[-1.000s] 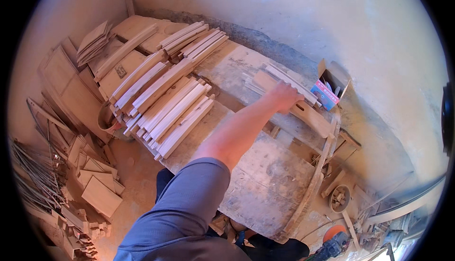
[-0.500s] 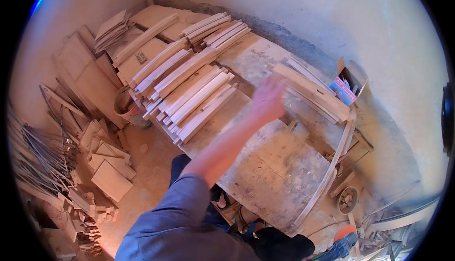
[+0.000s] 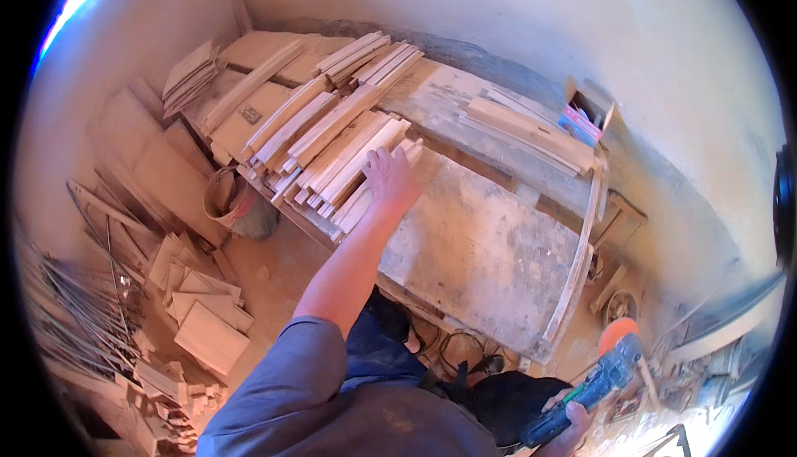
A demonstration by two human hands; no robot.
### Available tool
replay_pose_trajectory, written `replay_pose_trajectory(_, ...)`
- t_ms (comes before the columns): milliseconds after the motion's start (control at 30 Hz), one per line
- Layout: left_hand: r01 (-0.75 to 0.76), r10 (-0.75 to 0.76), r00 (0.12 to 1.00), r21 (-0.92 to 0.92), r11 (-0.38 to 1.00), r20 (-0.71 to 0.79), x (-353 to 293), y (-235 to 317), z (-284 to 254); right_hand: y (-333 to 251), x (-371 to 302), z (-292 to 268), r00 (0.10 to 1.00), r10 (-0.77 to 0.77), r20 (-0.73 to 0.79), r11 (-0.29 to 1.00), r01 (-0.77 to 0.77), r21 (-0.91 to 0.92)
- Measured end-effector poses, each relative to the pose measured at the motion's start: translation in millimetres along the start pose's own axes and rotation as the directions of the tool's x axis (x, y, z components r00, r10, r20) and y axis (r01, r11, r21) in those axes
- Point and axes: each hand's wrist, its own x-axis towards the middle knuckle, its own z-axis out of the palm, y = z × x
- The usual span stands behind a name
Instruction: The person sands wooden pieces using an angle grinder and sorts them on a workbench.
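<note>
Left hand: fingers slightly apart over wooden strips stacked on worktop; grip cannot be told.
Right hand: fingers wrapped around grinder.
Stack hazard: uneven layers may slide if bumped.

The shirt is a dull grey-blue, darker across the front, with a faint brownish smear there. Its left sleeve is short and loose, ending in a plain hem near the elbow. The left forearm, left hand and right hand are bare. The trousers are deep navy on the left leg, blackish on the right.
</note>
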Motion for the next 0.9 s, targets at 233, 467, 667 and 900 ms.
replay_pose_trajectory(233, -0.24, 0.261, 0.965, -0.295, 0.925, 0.034, -36.9, -22.4, 20.0, 25.8, -21.4, -30.0, 0.998, -0.054, 0.013, 0.998, 0.055, -0.034)
replay_pose_trajectory(467, -0.29, 0.576, 0.682, -0.556, 0.779, 0.45, -80.2, 41.6, -14.9, 19.2, -25.0, -12.2, 0.999, 0.004, 0.036, 0.996, -0.001, -0.089)
replay_pose_trajectory(667, -0.598, 0.66, 0.683, -0.281, 0.751, 0.311, -118.4, 62.1, -17.1, 15.0, -29.0, 1.3, 0.998, 0.052, -0.022, 0.993, -0.054, -0.104)
replay_pose_trajectory(900, -0.598, 0.77, 0.398, -0.496, 0.63, 0.499, -144.2, 121.8, -19.7, 19.3, -18.4, 4.4, 0.994, 0.11, 0.003, 0.991, -0.11, -0.082)
